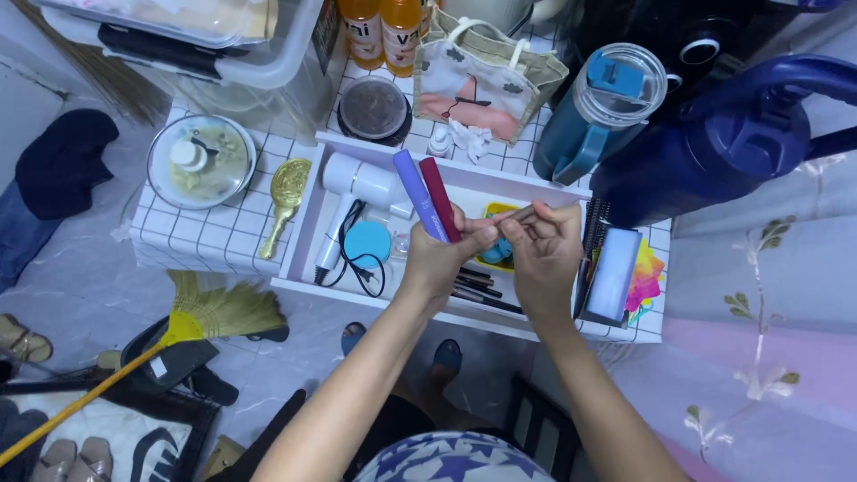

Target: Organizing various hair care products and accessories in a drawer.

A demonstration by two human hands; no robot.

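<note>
Left hand [439, 259] fingers clamp purple tube [418, 194] and maroon tube [439, 198], both angled up-left, while right hand [546, 250] fingers pinch a slim pencil [516, 215] lying crosswise.

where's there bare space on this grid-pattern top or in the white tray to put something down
Freest patch: the grid top between the glass lid and its front edge, left of the gold hand mirror. A smaller patch lies behind the white tray, around the small bottle. The tray itself is crowded: hair dryer, blue round case, pencils, both hands above.
</note>
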